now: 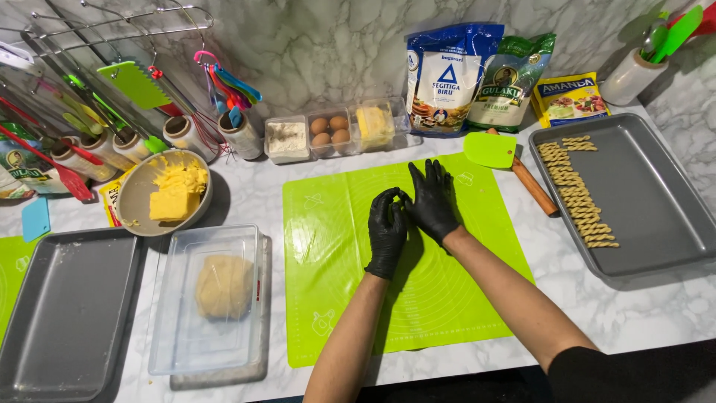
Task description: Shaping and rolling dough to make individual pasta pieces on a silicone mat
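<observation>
behind, blue bag (447,78), green bag (511,78), yellow packet (570,98)

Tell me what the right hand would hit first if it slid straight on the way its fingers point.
The right hand points away, toward the wall. Past the bare green mat, it would probably first meet the clear tub of yellow blocks, though depth is hard to judge.

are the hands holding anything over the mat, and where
It cannot be told. The left hand is curled with fingertips pinched together and the right hand lies flat against it, above the green mat; anything between them is hidden.
</observation>
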